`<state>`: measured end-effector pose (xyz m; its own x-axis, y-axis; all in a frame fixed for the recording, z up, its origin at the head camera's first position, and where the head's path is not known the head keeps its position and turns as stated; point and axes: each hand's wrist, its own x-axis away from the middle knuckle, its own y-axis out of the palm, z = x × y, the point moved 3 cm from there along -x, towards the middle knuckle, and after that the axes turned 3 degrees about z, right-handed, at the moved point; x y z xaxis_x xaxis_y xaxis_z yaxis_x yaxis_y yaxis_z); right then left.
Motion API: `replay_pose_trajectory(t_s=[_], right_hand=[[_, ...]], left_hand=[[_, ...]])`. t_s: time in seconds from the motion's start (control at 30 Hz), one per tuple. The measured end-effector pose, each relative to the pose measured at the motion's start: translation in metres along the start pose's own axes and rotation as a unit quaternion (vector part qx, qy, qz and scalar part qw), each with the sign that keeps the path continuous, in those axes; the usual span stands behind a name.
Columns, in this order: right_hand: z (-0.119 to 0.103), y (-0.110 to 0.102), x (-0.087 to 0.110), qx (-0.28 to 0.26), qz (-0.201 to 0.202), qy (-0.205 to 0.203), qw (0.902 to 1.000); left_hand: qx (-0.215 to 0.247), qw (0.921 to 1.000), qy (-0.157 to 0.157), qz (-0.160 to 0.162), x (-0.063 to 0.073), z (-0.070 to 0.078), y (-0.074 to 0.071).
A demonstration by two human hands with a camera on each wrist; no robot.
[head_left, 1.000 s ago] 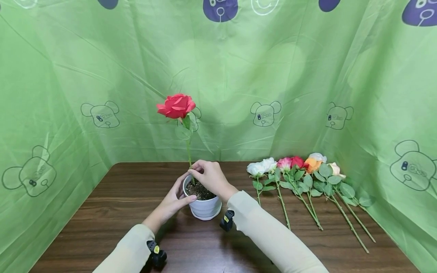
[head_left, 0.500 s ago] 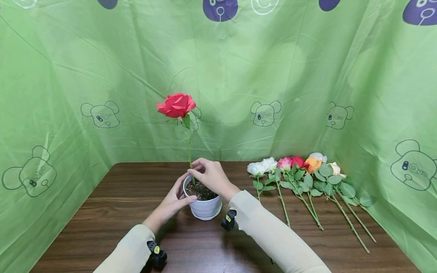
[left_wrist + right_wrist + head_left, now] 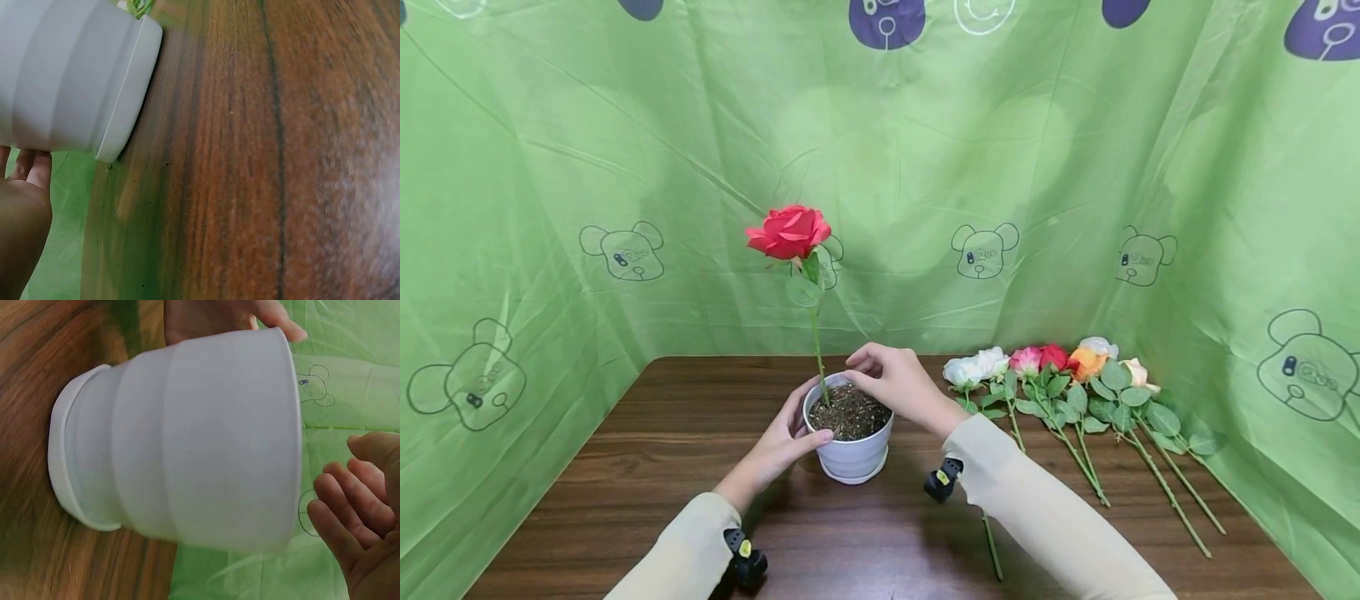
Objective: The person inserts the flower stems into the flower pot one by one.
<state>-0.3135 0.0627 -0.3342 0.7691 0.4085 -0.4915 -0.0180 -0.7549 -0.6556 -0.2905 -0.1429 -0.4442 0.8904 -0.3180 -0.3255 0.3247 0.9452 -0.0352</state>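
A white flower pot (image 3: 853, 458) on a saucer (image 3: 853, 478) stands on the table, filled with dark soil (image 3: 853, 417). One red rose (image 3: 790, 233) rises from the soil near the pot's left edge, its stem leaning slightly left. My left hand (image 3: 778, 446) grips the pot's left side, thumb at the rim; in the left wrist view its fingers meet the pot wall. Over the pot's right rim is my right hand (image 3: 902, 385), apart from the stem. The right wrist view shows its fingers (image 3: 340, 525) loosely bent, holding nothing.
Several cut roses lie on the right of the wooden table (image 3: 700, 417): white (image 3: 976, 367), pink (image 3: 1025, 360), red (image 3: 1053, 357), orange (image 3: 1086, 363) and cream (image 3: 1138, 373). Their stems point toward the front. A green curtain (image 3: 880, 167) hangs behind and along both sides.
My right hand has let go of the rose stem and moved right, to the pot's right rim. The rose stands unheld in the soil. My left hand keeps its place on the pot.
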Motion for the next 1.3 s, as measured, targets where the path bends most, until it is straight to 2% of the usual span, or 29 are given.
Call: replay_pose_trajectory(t_s=[0.4, 0.77, 1.1, 1.3], right_hand=[[0.007, -0.037, 0.025, -0.001, -0.024, 0.008, 0.9997], [0.026, -0.062, 0.050, 0.031, -0.041, 0.010, 0.9986], [0.050, -0.080, 0.075, 0.043, -0.047, 0.038, 0.9972], [0.068, -0.086, 0.094, 0.049, -0.070, 0.080, 0.9931]], left_hand=[[-0.010, 0.9999, -0.008, 0.002, 0.000, 0.002, -0.002], [-0.011, 0.9999, -0.011, 0.003, -0.002, 0.001, -0.003], [-0.001, 1.0000, -0.006, -0.002, 0.000, 0.003, -0.001], [-0.004, 1.0000, -0.007, 0.002, 0.001, 0.002, 0.000]])
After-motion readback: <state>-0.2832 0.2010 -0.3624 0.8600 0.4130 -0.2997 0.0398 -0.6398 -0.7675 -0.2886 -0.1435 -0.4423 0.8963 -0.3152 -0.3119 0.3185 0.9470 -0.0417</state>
